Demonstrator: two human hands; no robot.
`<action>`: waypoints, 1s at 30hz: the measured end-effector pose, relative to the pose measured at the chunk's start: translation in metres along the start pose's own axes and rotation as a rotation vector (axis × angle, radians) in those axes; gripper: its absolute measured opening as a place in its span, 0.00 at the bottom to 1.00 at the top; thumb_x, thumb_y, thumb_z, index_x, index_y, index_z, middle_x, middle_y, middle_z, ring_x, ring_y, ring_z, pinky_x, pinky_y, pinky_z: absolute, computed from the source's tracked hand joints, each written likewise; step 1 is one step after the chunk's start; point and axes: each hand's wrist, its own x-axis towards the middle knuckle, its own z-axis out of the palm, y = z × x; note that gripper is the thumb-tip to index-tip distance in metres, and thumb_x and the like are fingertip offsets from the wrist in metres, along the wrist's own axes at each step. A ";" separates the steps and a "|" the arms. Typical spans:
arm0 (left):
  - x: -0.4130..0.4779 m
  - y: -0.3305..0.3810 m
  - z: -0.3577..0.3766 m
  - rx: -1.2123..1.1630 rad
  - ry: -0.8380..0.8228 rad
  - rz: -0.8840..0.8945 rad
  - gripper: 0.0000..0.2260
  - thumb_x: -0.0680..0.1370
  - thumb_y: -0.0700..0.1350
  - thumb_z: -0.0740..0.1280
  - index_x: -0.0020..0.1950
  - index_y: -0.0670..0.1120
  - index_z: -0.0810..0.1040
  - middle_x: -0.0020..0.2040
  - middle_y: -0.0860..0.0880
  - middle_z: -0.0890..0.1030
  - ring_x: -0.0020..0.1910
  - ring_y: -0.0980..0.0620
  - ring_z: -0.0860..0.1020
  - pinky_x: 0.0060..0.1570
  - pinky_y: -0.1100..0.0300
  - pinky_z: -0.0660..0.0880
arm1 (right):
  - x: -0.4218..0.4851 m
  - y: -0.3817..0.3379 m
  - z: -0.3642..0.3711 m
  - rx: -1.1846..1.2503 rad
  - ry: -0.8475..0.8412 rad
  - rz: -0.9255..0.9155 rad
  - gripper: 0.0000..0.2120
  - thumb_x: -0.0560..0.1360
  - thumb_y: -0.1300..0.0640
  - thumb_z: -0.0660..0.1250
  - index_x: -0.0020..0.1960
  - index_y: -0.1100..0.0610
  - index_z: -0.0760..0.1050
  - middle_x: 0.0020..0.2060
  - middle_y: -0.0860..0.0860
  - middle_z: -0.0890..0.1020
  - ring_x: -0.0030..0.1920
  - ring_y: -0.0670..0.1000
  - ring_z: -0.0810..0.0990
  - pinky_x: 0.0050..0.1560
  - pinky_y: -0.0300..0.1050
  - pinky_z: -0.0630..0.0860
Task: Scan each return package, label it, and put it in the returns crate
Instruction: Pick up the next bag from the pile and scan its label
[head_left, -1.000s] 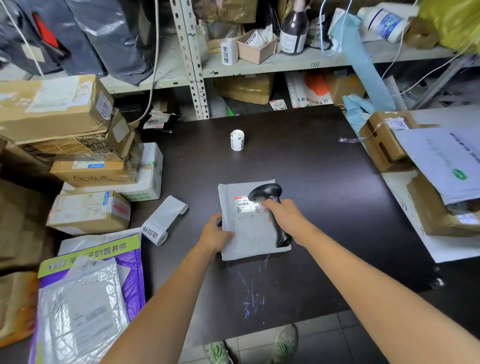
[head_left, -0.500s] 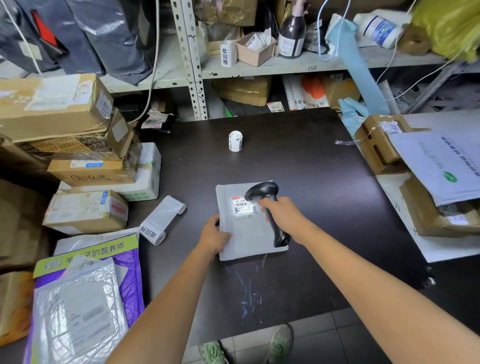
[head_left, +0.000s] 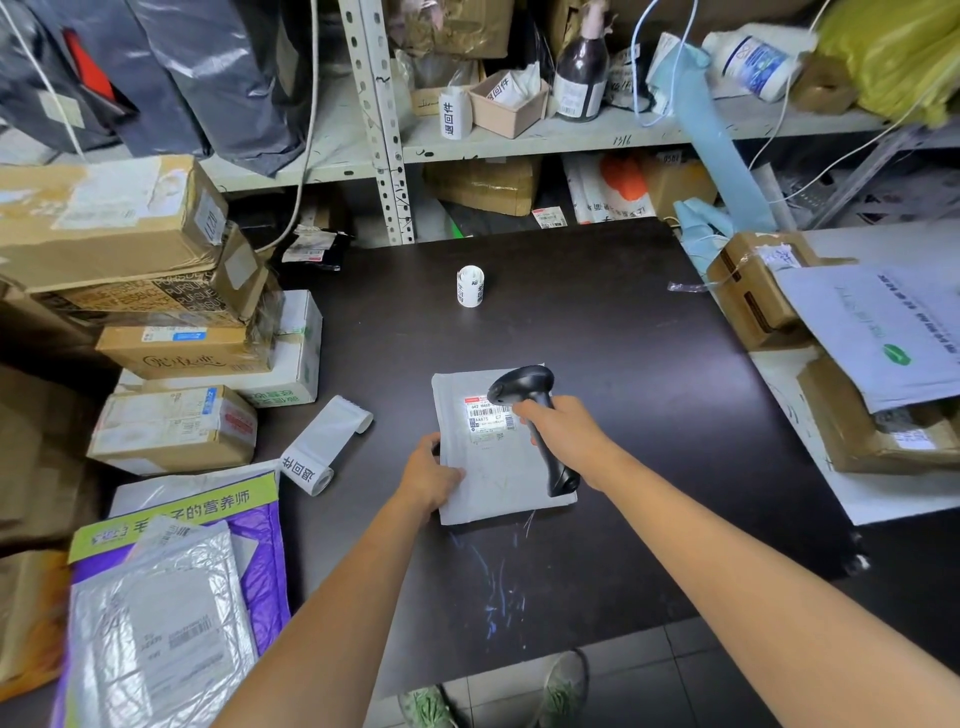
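A flat grey mailer package (head_left: 493, 478) lies on the dark table (head_left: 623, 364), its white shipping label (head_left: 488, 418) facing up and lit by the scanner's light. My right hand (head_left: 563, 431) grips the handle of a black barcode scanner (head_left: 524, 395), whose head hovers just above the label. My left hand (head_left: 428, 475) holds the package's left edge, thumb on top. A partly unrolled roll of return labels (head_left: 324, 452) lies to the left of the package. A small upright label roll (head_left: 470, 286) stands further back on the table.
Stacked cardboard boxes (head_left: 156, 312) crowd the table's left side, with a purple and a silver mailer (head_left: 156, 623) in front of them. More boxes and a white mailer (head_left: 857, 353) sit at the right. Cluttered metal shelving (head_left: 384, 130) runs behind the table.
The scanner light now falls brightly on the shipping label. Both hands and the package stay almost where they were.
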 end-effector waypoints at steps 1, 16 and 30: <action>0.000 0.000 0.000 0.004 -0.001 0.000 0.25 0.75 0.31 0.66 0.70 0.46 0.67 0.54 0.45 0.77 0.53 0.45 0.78 0.47 0.54 0.76 | 0.001 0.001 -0.001 0.004 0.003 -0.001 0.11 0.75 0.49 0.65 0.41 0.58 0.72 0.33 0.53 0.74 0.37 0.51 0.73 0.42 0.46 0.69; -0.007 -0.009 -0.023 0.079 0.051 -0.021 0.25 0.75 0.32 0.66 0.69 0.48 0.67 0.55 0.47 0.77 0.56 0.44 0.78 0.51 0.52 0.77 | 0.018 0.075 -0.050 0.057 0.142 0.161 0.10 0.77 0.55 0.70 0.56 0.58 0.76 0.48 0.54 0.81 0.49 0.53 0.78 0.53 0.49 0.73; -0.013 -0.016 -0.023 0.183 0.111 -0.041 0.26 0.74 0.35 0.68 0.69 0.47 0.67 0.62 0.48 0.77 0.58 0.45 0.77 0.58 0.47 0.77 | 0.036 0.093 -0.076 0.047 0.190 0.240 0.13 0.72 0.58 0.75 0.53 0.58 0.75 0.50 0.54 0.80 0.52 0.55 0.79 0.54 0.55 0.78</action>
